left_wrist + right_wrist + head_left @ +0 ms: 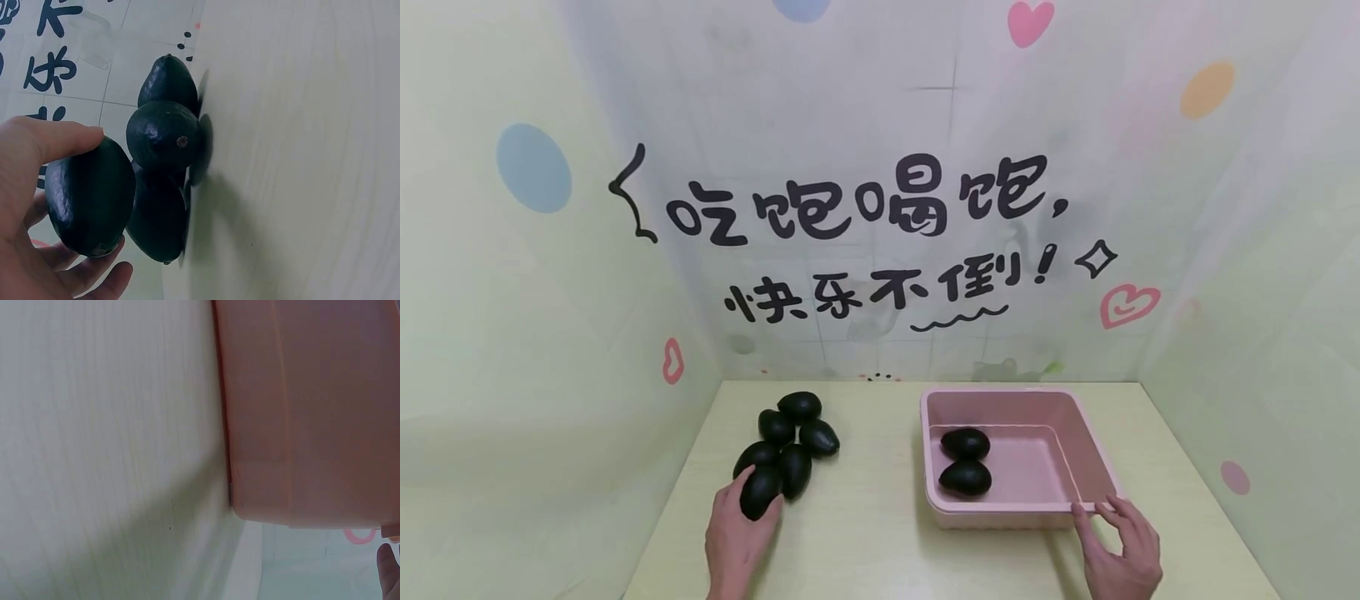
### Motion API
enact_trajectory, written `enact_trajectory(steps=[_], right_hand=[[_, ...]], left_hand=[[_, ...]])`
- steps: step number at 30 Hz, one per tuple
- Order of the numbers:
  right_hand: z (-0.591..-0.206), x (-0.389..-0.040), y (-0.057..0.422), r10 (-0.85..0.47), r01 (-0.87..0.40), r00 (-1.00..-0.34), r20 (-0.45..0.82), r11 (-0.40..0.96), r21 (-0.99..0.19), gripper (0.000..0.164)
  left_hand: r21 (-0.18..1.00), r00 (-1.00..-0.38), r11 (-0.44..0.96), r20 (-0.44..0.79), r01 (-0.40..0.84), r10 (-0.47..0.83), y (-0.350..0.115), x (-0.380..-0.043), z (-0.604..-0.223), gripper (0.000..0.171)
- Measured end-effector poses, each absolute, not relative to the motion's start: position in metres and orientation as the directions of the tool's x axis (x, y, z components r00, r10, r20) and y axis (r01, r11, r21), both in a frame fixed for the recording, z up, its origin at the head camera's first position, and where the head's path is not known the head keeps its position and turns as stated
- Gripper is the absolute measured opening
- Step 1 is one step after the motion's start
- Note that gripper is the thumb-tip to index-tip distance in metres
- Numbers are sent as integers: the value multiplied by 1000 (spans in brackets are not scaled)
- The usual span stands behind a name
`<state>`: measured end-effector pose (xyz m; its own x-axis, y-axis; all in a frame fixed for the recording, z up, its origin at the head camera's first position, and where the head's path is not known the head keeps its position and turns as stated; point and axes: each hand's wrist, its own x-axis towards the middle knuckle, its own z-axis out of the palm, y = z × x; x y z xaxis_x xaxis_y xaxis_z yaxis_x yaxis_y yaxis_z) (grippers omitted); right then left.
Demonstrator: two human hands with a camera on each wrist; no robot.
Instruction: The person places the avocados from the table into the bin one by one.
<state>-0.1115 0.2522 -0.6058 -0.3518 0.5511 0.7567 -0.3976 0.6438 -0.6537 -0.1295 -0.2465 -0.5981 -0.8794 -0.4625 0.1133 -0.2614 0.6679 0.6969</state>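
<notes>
A dark green avocado (90, 200) sits between the thumb and fingers of my left hand (737, 529), which grips it from the near side. Several more avocados (795, 471) lie clustered just beyond it on the table's left half; the left wrist view shows three of them behind the held one. On the right stands a pink plastic bin (1007, 507) with two avocados (965, 477) inside, against its left wall. At the bin's near right corner, my right hand (1123, 554) holds the rim with thumb and fingertips. In the right wrist view only a fingertip (389, 572) shows below the rim.
The pale wooden table (865, 467) ends at a printed backdrop (880, 108) with black lettering, and similar sheets flank it left and right. A stretch of tabletop separates the avocado cluster from the bin.
</notes>
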Motion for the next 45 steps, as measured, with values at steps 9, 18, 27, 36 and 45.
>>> enact_trajectory(steps=[9,18,27,36,45], right_hand=[[-607,-113,252,541,-406,-355,762,645,-647,28],[-605,-112,249,556,-380,-360,749,646,-662,25],[-589,-111,239,555,-386,-350,755,649,-656,26],[-578,-104,229,621,-344,-378,687,595,-727,36],[-601,-108,244,622,-324,-395,675,594,-737,35]], left_hand=[[712,-878,666,151,-222,-455,-244,-128,-589,67],[730,-886,666,194,-156,-421,-233,-131,-582,66],[732,-884,680,285,-48,-370,-216,-140,-571,65],[732,-872,681,351,29,-340,-196,-147,-565,64],[736,-860,672,395,84,-324,-182,-149,-558,65]])
